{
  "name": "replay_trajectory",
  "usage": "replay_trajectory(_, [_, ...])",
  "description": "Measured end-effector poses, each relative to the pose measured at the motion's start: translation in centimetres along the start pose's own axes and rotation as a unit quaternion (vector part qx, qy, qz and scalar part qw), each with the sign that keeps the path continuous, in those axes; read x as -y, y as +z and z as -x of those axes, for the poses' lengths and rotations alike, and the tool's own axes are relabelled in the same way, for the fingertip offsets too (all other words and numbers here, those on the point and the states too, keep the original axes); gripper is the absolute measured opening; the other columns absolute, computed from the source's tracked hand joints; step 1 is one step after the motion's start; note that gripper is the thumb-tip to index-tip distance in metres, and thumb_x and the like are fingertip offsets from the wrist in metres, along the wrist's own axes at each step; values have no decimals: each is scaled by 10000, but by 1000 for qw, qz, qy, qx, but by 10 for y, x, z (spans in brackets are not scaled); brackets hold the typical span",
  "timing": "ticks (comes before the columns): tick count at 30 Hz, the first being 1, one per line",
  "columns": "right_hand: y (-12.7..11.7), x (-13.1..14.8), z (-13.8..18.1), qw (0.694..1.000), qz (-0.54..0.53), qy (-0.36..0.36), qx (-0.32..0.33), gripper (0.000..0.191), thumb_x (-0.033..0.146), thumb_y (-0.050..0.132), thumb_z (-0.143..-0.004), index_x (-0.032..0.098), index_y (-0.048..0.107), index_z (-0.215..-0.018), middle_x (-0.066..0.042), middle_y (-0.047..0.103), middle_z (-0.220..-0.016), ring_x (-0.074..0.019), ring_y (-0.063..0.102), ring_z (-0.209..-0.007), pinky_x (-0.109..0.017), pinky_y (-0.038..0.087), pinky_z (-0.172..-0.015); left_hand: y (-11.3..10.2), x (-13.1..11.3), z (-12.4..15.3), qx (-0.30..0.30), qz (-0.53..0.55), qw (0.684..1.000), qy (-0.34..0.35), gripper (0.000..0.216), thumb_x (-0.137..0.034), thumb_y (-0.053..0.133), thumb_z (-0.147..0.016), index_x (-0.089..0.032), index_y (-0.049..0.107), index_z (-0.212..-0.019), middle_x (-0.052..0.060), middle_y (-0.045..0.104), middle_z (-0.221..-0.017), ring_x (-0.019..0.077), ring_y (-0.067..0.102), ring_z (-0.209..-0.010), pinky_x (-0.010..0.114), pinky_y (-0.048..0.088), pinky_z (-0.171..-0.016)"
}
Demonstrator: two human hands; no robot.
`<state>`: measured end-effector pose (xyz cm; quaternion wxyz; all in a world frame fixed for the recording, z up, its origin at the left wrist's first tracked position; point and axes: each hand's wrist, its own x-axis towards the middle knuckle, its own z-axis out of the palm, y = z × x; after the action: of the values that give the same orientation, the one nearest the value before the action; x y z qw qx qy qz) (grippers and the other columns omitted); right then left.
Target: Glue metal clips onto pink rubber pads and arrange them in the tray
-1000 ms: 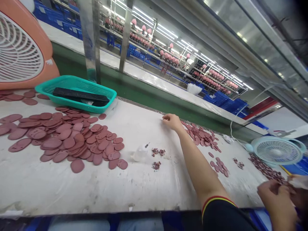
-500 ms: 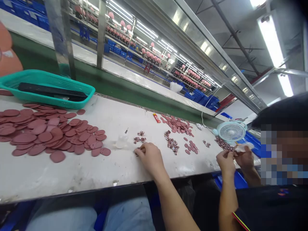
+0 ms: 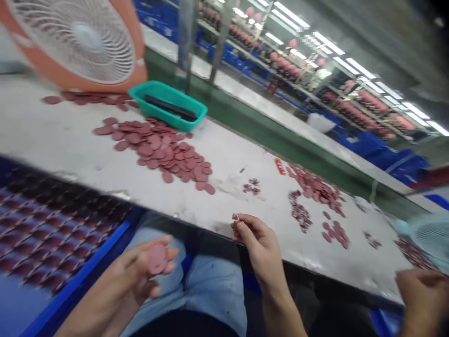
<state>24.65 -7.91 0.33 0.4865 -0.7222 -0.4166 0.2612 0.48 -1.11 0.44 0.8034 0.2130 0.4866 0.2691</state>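
Observation:
My left hand (image 3: pixel 122 276) is held low over my jeans, palm up, with a flat maroon rubbery disc (image 3: pixel 157 259) gripped against the fingers. My right hand (image 3: pixel 257 248) is at the near table edge, pinching a small red-and-white piece (image 3: pixel 235 218) between its fingertips. A large spread of maroon discs (image 3: pixel 157 150) lies on the white table (image 3: pixel 70 131) beyond my hands. Small heaps of tiny pieces (image 3: pixel 300 216) lie to the right. At the lower right corner, a co-worker's hand (image 3: pixel 421 299) shows, blurred.
A blue tray (image 3: pixel 52 229) holding rows of dark discs sits below the table's near edge at left. A teal basket (image 3: pixel 168 105) holding a black strip, an orange fan (image 3: pixel 77 42), a small red packet (image 3: pixel 279 166) and a pale blue fan (image 3: pixel 431 238) stand about the table.
The view has swung left and down, bringing the blue tray into sight. My left hand now shows with a disc in it, and my right hand sits nearer the table edge.

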Motion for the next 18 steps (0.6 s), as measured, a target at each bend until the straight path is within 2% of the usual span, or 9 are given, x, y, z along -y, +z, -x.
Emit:
replay_trajectory(3, [10, 28, 19, 986, -110, 19, 123, 250, 456, 680, -933, 276, 775, -1077, -35, 801, -932, -165, 756, -739, -271, 630, -671, 9, 1, 10, 6, 22, 1000, -8, 536, -557, 984, -466, -242, 833, -873, 49, 778, -842, 159, 681, -739, 148, 464, -484])
replay_trajectory(5, [17, 44, 27, 969, -166, 20, 181, 161, 348, 714, -935, 341, 779, -1082, -1, 807, -964, -138, 763, -782, -228, 624, -713, 12, 1, 10, 49, 20, 998, -15, 500, -552, 972, -528, -232, 838, -889, 53, 762, -821, 138, 660, -702, 136, 445, -472])
replay_trajectory(6, [20, 50, 30, 965, -175, 7, 196, 176, 295, 715, -939, 365, 776, -1089, 13, 805, -984, -128, 761, -817, -215, 617, -744, 12, 2, 10, 72, 18, 997, -15, 490, -562, 958, -558, -227, 839, -895, 52, 751, -812, 132, 646, -690, 135, 445, -473])
replay_trajectory(8, [25, 58, 31, 967, -146, -50, 204, 213, 230, 727, -928, 369, 778, -1082, 23, 793, -990, -119, 745, -870, -202, 599, -779, 9, 3, 9, 113, 13, 993, -10, 468, -587, 928, -602, -208, 835, -860, 45, 720, -779, 124, 613, -674, 135, 455, -480])
replay_trajectory(11, [30, 61, 27, 965, -76, -133, 214, 189, 195, 750, -902, 296, 794, -1055, 6, 760, -903, -116, 706, -836, -197, 570, -747, 4, 5, 7, 156, 11, 988, 3, 409, -576, 895, -670, -183, 810, -747, 31, 672, -733, 117, 577, -671, 131, 472, -497])
replay_trajectory(14, [32, 62, 24, 959, -45, -162, 226, 172, 174, 743, -906, 252, 785, -1053, 8, 754, -853, -108, 693, -777, -201, 558, -722, 1, 6, 7, 175, 17, 984, 9, 389, -561, 870, -718, -180, 793, -711, 28, 660, -730, 113, 572, -670, 128, 480, -506])
replay_trajectory(18, [34, 63, 23, 954, -30, -186, 234, 159, 164, 734, -916, 243, 769, -1050, 15, 766, -862, -109, 701, -774, -208, 565, -726, 0, 7, 7, 172, 22, 985, 4, 355, -529, 851, -760, -179, 799, -747, 26, 652, -713, 107, 574, -647, 129, 485, -500])
